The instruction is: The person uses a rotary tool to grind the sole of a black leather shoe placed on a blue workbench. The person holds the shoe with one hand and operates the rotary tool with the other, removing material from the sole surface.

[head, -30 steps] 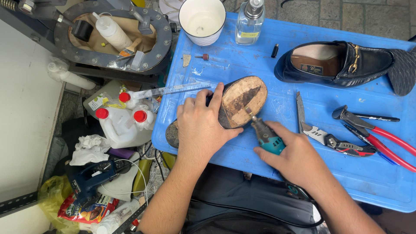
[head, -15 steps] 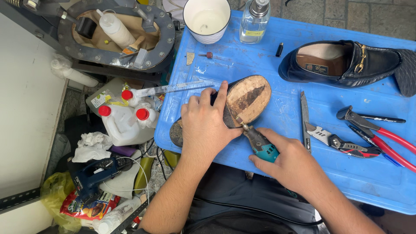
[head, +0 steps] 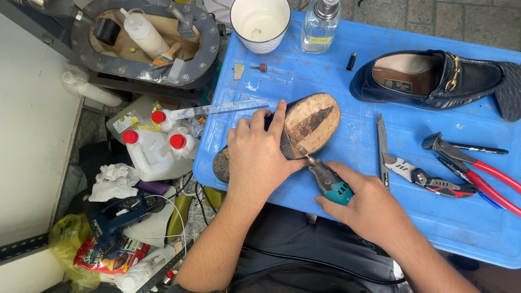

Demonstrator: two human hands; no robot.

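A clear glass bottle (head: 321,24) stands at the far edge of the blue tabletop (head: 336,70), with a yellow label low on its front. Inside the black shoe (head: 434,78) a small dark rectangular label sits on the tan insole. On the ground at the left, a red snack packet (head: 111,258) with bright printing lies beside a yellow plastic bag (head: 65,239). A white bottle beside the red-capped jugs (head: 154,149) carries a yellow-green label.
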